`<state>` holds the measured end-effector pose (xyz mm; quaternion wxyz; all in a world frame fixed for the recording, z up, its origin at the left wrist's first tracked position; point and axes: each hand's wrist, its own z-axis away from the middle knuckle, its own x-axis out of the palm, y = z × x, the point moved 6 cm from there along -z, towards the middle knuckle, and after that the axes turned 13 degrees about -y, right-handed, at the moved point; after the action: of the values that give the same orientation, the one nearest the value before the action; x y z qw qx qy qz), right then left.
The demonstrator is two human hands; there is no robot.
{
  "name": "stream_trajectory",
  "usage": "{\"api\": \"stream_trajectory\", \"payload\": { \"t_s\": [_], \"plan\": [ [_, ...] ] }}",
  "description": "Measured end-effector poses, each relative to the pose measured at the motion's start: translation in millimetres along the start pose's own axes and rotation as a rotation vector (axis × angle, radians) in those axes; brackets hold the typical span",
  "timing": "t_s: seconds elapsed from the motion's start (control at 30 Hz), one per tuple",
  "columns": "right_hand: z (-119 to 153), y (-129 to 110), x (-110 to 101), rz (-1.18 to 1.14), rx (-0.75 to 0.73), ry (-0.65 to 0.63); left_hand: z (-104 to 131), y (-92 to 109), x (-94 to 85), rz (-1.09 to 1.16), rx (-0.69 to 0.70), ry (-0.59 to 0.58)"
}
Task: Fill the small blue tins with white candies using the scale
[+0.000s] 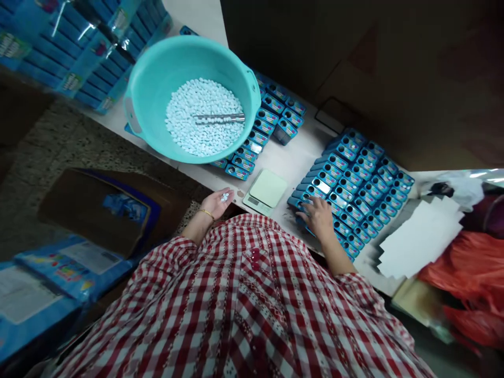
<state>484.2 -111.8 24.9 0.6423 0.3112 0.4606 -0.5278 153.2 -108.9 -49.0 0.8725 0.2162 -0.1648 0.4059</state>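
Note:
My left hand (218,205) is palm up at the table's front edge, with several small white pellets (224,197) lying in its cupped palm. My right hand (317,216) rests over the near left corner of a block of small blue containers (360,184), its fingers spread and touching their tops. I cannot see a container gripped in it. Dark round holes show in the tops of these containers. Between my hands lies a pale kitchen scale (268,188) with nothing on its plate. Left of the scale stands a turquoise tub (147,79) of white pellets, with a metal scoop (220,119) lying in them.
More blue containers (265,115) stand beside the tub. White card sheets (421,239) and a red plastic bag (468,278) lie at right. An open cardboard box (94,210) is below left, wrapped blue packs (79,52) at upper left. A large brown carton (354,68) stands behind.

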Motion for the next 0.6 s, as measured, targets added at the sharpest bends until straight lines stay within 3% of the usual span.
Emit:
{"api": "stream_trajectory", "payload": {
  "t_s": [0.13, 0.2, 0.3, 0.43, 0.6],
  "plan": [
    [14, -13, 26, 0.140, 0.089, -0.023, 1, 4, 15.7, -0.030, -0.018, -0.053],
    [12, -22, 20, 0.165, 0.064, 0.016, 4, 5, 19.6, -0.046, -0.026, -0.078],
    [6, -43, -6, 0.177, -0.015, 0.059, 7, 4, 17.6, -0.062, -0.027, -0.095],
    [-26, -85, -31, 0.169, -0.156, 0.022, 9, -2, 9.0, -0.038, -0.026, -0.097],
    [-68, -114, -20, 0.130, -0.265, -0.062, 14, -5, -0.4, 0.022, -0.013, -0.090]
  ]
}}
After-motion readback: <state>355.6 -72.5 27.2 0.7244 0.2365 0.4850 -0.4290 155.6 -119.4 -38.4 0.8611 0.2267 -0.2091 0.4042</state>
